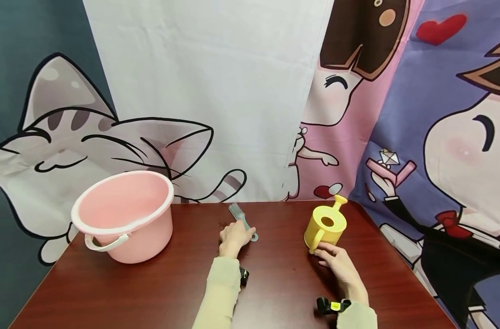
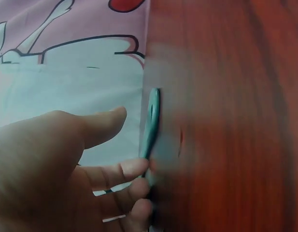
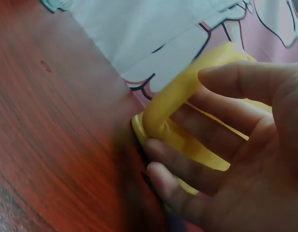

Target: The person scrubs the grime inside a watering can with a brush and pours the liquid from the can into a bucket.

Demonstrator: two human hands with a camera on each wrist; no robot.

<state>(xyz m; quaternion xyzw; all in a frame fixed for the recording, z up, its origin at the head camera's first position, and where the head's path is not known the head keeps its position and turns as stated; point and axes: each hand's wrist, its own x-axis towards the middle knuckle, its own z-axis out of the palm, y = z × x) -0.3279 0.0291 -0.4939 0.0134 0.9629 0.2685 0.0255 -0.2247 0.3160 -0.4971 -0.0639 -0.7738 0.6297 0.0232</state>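
Note:
A grey-green brush-like tool (image 1: pixel 236 211) lies on the table near its back edge. My left hand (image 1: pixel 235 236) is over its middle; in the left wrist view, fingertips (image 2: pixel 135 166) touch the green handle (image 2: pixel 153 113) while the thumb stands apart from it. At the right, a yellow watering can (image 1: pixel 333 219) stands upright, spout toward the back. My right hand (image 1: pixel 342 269) is at its handle. The right wrist view has the thumb against the yellow handle (image 3: pixel 170 99) of the can and the fingers (image 3: pixel 211 121) passing behind it. Part of the can's body is hidden by this hand.
A pink bucket (image 1: pixel 143 242) with a white handle hanging at its front stands on the left of the brown table (image 1: pixel 279 283). Behind the table hangs a cloth (image 1: pixel 217 82) with cartoon figures. Each wrist wears a small black device.

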